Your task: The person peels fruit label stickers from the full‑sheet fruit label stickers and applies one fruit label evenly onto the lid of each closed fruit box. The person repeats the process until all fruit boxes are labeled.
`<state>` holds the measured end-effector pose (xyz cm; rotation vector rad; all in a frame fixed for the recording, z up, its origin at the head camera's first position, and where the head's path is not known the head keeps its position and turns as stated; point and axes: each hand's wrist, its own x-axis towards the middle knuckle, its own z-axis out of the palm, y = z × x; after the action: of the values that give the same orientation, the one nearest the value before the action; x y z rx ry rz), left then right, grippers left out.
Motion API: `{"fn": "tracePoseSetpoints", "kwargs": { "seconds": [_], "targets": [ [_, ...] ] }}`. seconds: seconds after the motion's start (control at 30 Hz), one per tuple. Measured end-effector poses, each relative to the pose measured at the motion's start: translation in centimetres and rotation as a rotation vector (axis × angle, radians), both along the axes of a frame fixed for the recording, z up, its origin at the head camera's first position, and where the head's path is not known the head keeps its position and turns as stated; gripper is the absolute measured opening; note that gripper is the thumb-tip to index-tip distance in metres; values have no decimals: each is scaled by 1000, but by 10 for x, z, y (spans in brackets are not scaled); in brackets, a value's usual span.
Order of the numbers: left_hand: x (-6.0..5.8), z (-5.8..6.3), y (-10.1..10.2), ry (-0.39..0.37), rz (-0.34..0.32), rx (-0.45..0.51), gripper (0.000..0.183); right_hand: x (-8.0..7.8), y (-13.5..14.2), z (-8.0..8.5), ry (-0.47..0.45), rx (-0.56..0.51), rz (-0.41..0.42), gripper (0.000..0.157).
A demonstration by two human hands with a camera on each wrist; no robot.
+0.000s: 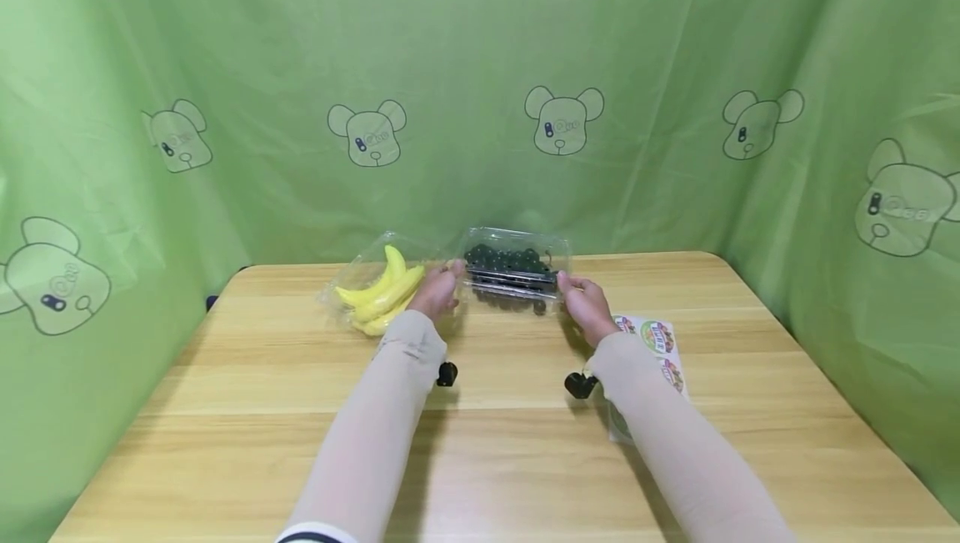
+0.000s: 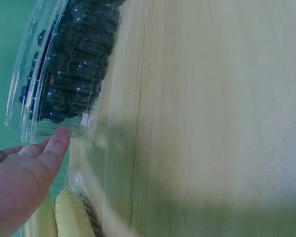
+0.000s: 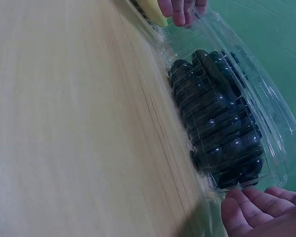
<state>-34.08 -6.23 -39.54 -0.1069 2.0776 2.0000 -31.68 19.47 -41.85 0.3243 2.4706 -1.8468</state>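
Note:
A clear plastic clamshell box (image 1: 480, 236) of dark grapes (image 1: 506, 259) stands at the back middle of the table, lid down over the fruit. At its left end is my left hand (image 1: 437, 290), the thumb tip at the lower corner and the fingers straight in the left wrist view. My right hand (image 1: 587, 307) is at the opposite end, its fingertips (image 3: 233, 194) against or very close to the plastic. Neither hand curls round the box. Beside my left hand, yellow bananas (image 1: 386, 297) lie in another clear plastic package, partly hidden by that hand.
A sheet of round fruit stickers (image 1: 660, 334) lies on the wooden table (image 1: 510, 460), partly under my right forearm. Green curtains (image 1: 465, 42) with printed bear heads hang behind and along both sides.

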Motion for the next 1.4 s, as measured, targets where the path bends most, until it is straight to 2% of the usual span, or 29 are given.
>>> {"fn": "tracePoseSetpoints", "kwargs": {
  "seconds": [0.2, 0.3, 0.43, 0.77, 1.13, 1.23, 1.33, 1.4],
  "targets": [
    [-1, -2, 0, -2, 7, 90, 57, -5, 3, -5, 4, -22, 1, 53],
    [0, -2, 0, -4, 13, 152, 56, -7, 4, -7, 16, -25, -5, 45],
    [1, -1, 1, -7, 24, 192, 56, -7, 7, -11, 18, -20, 5, 42],
    [3, -5, 0, -3, 34, 172, 57, -6, 6, -13, 22, -28, 21, 39],
    [4, 1, 4, -5, 62, 216, 56, -6, 4, -4, 40, -20, 37, 40],
    [4, 1, 5, -2, 70, 234, 55, -6, 3, -3, 49, -58, 41, 35],
    [4, 1, 6, -3, 75, 242, 54, -6, 2, -3, 47, -141, 43, 21],
    [4, 1, 6, -5, 81, 241, 53, -5, 1, -3, 44, -181, 43, 19]
  ]
}}
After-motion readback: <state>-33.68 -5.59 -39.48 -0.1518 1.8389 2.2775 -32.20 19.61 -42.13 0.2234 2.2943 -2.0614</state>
